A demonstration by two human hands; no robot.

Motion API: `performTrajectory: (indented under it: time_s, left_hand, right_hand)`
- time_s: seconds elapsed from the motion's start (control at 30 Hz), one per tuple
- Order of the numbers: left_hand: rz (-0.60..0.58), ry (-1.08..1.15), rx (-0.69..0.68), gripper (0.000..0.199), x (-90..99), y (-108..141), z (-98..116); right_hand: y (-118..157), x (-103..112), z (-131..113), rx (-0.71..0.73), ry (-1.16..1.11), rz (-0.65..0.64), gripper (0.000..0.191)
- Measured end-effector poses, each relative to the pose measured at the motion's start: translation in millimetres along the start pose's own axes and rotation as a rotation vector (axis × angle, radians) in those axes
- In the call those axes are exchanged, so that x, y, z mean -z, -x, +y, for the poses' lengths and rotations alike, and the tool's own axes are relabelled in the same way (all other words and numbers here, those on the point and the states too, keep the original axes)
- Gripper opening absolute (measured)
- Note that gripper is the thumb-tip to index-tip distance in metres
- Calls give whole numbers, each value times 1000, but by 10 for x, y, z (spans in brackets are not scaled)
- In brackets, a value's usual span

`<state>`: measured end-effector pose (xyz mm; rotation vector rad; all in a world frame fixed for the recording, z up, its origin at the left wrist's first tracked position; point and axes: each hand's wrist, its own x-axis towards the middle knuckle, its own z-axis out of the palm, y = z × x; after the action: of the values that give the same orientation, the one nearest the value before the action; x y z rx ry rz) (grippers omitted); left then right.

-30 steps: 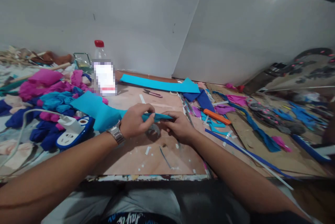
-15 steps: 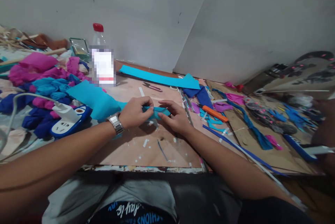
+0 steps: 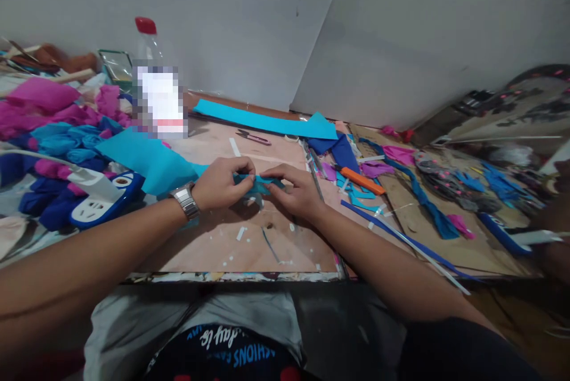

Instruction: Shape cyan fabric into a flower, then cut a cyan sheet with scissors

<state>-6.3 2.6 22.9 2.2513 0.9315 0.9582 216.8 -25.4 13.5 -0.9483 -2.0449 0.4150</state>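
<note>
A long strip of bright blue fabric point(image 3: 154, 161) runs from the left across the wooden board into both hands. My left hand point(image 3: 225, 181), with a metal watch point(image 3: 186, 202) at its wrist, pinches the strip between thumb and fingers. Just to the right, my right hand point(image 3: 296, 190) grips the same strip near its end with thumb and fingertips. Between the fingertips the fabric looks narrow and folded, and part of it is hidden. Behind the hands lie small thread snips point(image 3: 253, 137) and another flat blue strip point(image 3: 267, 122).
A red-capped bottle point(image 3: 146, 26) stands at the back left. Bunched pink and blue cloth point(image 3: 57, 137) and a blue-white power strip point(image 3: 107, 198) lie to the left. An orange cutter point(image 3: 363, 181) and fabric scraps lie right, beside cardboard point(image 3: 418, 215). A person's hand point(image 3: 554, 235) shows at far right.
The view has shifted slightly, so most things appear lower-left to upper-left of before. Both hands keep hold of the strip, and the fingertips have come a little closer together.
</note>
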Motion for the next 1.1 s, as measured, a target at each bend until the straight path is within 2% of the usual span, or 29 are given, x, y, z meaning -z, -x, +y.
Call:
performTrajectory:
  time_s: [0.2, 0.4, 1.1]
  left_hand:
    - [-6, 19, 2, 16, 5, 13, -3]
    - [-29, 47, -22, 19, -3, 10, 26]
    - [4, 50, -37, 15, -37, 15, 49]
  right_hand:
    - [-25, 20, -12, 114, 4, 22, 15]
    - [-30, 22, -24, 101, 9, 12, 14]
    - [-20, 25, -13, 70, 29, 18, 13]
